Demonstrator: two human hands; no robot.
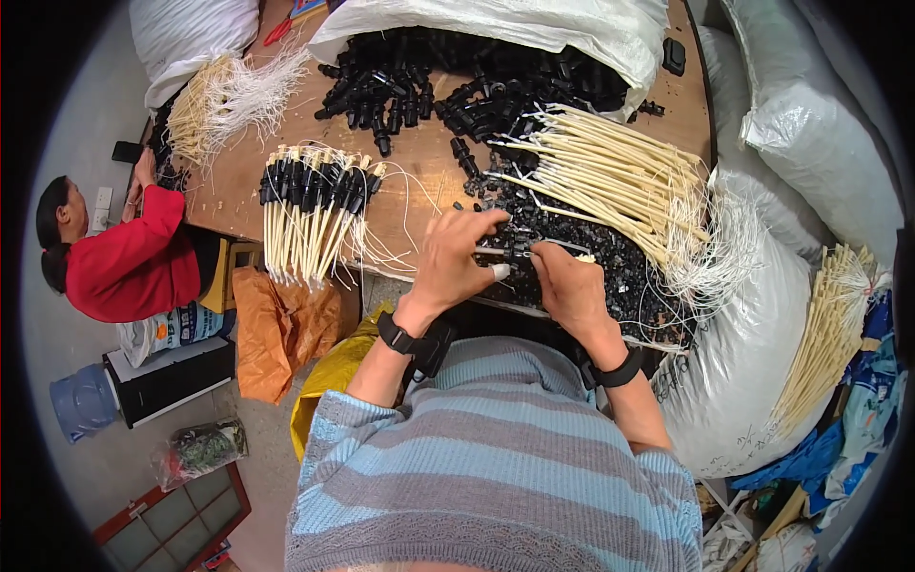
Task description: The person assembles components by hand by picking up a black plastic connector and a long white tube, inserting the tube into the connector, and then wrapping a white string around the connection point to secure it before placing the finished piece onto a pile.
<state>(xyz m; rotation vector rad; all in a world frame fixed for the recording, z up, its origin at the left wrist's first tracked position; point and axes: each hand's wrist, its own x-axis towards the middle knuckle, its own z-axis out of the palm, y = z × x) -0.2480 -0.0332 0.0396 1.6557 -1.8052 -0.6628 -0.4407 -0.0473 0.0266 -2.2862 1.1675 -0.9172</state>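
Note:
My left hand (446,255) is at the table's near edge, its thumb and index finger apart on either side of a pale rod. The thumb tip has a white covering. My right hand (572,286) is closed, thumb and index finger pinching at a small black plastic fitting (518,244) on the rod; the fingers partly hide it. Beyond my right hand lies a bundle of cream tubes (610,176) with white strings (715,248) at one end. Left of my left hand lie cream tubes capped with black fittings (310,205), strings trailing.
Black fittings (391,91) spill from a white sack (505,24) at the table's back. Black bits (620,286) cover the table by my right hand. Full white sacks (739,362) stand at the right. A person in red (129,248) sits left, near another string bundle (224,110).

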